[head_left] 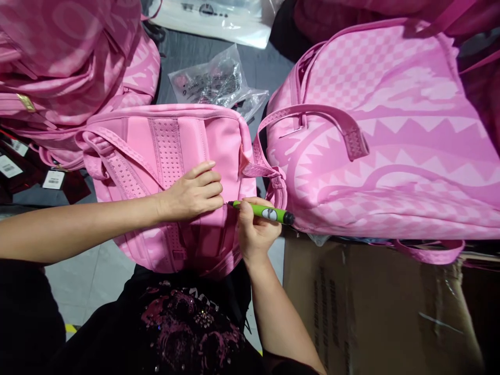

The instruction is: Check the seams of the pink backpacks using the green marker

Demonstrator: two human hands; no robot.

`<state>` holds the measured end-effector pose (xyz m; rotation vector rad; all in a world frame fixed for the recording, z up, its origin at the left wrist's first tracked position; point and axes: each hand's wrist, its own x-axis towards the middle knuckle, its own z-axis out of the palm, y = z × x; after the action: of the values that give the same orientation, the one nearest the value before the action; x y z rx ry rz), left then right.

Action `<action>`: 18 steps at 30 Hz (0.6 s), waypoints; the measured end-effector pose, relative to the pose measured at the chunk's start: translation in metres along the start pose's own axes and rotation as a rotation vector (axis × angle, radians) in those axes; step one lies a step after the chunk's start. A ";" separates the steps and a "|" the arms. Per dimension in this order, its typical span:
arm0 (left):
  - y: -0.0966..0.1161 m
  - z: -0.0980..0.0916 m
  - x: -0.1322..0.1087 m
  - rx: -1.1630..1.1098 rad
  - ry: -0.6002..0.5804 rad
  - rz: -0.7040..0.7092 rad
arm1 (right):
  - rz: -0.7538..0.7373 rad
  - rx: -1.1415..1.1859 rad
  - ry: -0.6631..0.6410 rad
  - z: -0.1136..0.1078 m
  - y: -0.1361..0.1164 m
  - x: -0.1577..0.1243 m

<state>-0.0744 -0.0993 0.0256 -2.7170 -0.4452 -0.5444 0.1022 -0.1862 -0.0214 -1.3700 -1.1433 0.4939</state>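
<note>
A pink backpack lies back-side up on my lap, its straps spread to the left. My left hand rests on its back panel with fingers curled together, pressing the fabric down. My right hand is closed round a green pen-like tool, whose tip touches the backpack just beside my left fingertips.
A larger pink patterned bag lies on a cardboard box to the right. More pink bags are piled at the upper left, with white tags below them. Clear plastic packets lie on the floor behind.
</note>
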 end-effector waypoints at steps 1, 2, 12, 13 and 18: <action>0.000 0.001 0.000 0.002 0.011 -0.001 | -0.027 -0.054 -0.031 -0.001 -0.001 0.002; 0.000 0.002 0.001 0.006 0.019 -0.001 | -0.048 -0.104 -0.065 -0.003 -0.002 0.005; 0.002 0.004 0.000 0.059 0.006 -0.016 | -0.060 -0.197 -0.277 -0.011 -0.012 0.026; 0.002 0.005 -0.001 0.055 0.002 -0.018 | -0.053 -0.191 -0.287 -0.011 -0.013 0.027; 0.002 0.006 -0.002 0.040 0.031 -0.017 | 0.008 -0.229 -0.313 -0.011 -0.017 0.028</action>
<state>-0.0735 -0.0992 0.0186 -2.6656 -0.4672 -0.5753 0.1173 -0.1720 0.0059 -1.5296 -1.4855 0.6129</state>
